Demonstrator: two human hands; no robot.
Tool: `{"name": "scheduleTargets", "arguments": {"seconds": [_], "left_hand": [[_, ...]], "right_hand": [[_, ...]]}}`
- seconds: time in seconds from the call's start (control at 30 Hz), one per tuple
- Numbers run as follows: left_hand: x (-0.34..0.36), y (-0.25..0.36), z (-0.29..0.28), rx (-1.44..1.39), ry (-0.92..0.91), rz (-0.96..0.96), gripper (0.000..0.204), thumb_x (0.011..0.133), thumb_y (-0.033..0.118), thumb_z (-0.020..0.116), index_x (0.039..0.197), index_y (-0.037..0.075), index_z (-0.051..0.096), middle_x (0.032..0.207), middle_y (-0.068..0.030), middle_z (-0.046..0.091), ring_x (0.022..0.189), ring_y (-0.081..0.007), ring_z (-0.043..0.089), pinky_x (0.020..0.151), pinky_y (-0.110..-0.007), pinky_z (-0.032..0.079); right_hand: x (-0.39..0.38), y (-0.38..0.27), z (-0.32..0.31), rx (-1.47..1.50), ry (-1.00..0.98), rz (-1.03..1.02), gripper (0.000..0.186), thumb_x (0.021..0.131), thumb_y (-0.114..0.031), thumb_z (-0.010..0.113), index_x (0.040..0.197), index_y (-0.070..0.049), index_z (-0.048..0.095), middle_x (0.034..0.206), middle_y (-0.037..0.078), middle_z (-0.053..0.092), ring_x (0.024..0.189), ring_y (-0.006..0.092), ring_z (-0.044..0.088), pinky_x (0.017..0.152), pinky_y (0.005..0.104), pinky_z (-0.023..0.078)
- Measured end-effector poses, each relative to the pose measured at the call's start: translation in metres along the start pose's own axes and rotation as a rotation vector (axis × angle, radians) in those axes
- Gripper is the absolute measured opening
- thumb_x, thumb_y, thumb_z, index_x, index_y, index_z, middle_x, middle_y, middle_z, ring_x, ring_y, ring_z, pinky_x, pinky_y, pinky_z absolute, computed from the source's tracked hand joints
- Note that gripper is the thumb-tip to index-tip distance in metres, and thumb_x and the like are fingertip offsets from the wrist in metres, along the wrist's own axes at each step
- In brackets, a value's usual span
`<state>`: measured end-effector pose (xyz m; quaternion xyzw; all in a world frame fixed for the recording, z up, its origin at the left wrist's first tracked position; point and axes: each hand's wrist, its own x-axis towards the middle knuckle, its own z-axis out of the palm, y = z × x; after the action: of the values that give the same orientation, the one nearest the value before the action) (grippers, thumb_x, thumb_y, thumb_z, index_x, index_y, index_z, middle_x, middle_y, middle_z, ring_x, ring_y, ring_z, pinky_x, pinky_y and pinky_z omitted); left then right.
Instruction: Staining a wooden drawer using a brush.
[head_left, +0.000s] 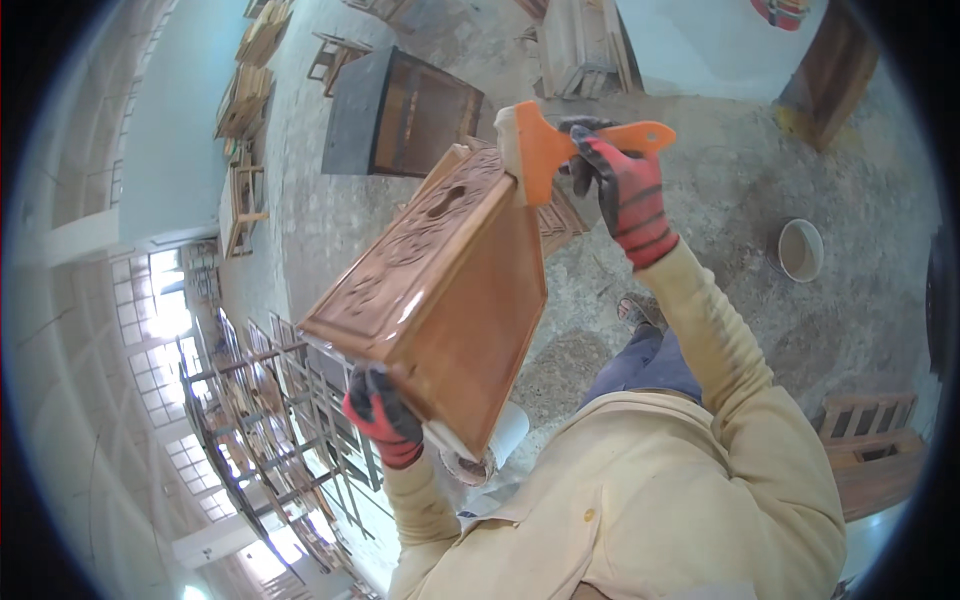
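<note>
A carved brown wooden box (440,290) is tilted up in front of me, its carved face turned left. My left hand (383,415), in a red and grey glove, grips the box's lower corner. My right hand (625,190), gloved the same way, is shut on the handle of an orange plastic scraper (560,145). The scraper's wide blade rests against the top edge of the box. Pale filler clings to the blade's edge. My cream sleeves and shirt fill the lower right.
A dark wooden cabinet (400,115) stands on the concrete floor beyond the box. A white bucket (800,250) sits to the right. Wooden furniture pieces (870,440) lie at the right, with stacked wooden frames and racks (270,400) at the left.
</note>
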<state>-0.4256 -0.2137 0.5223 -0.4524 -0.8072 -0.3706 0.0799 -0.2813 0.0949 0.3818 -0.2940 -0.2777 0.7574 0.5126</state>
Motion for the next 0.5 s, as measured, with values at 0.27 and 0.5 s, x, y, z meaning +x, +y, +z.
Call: {"name": "scheduleTargets", "arguments": {"seconds": [0.27, 0.5], "left_hand": [[0.019, 0.004, 0.050, 0.028, -0.099, -0.171, 0.019, 0.087, 0.011, 0.063, 0.071, 0.003, 0.056, 0.061, -0.0018, 0.053, 0.055, -0.0128, 0.039, 0.054, -0.025, 0.037], [0.031, 0.008, 0.097, -0.224, -0.191, -0.253, 0.026, 0.085, 0.012, 0.068, 0.067, 0.005, 0.050, 0.059, 0.0008, 0.048, 0.053, -0.0115, 0.035, 0.051, -0.025, 0.034]], "right_hand": [[-0.083, -0.070, 0.040, 0.197, -0.135, 0.211, 0.017, 0.090, -0.007, 0.062, 0.102, 0.003, 0.070, 0.078, 0.006, 0.068, 0.057, 0.0098, 0.055, 0.049, 0.0216, 0.042], [-0.090, -0.125, 0.015, 0.091, 0.046, -0.075, 0.024, 0.094, -0.012, 0.057, 0.108, 0.004, 0.067, 0.076, 0.007, 0.065, 0.053, 0.0117, 0.051, 0.045, 0.0220, 0.040]]}}
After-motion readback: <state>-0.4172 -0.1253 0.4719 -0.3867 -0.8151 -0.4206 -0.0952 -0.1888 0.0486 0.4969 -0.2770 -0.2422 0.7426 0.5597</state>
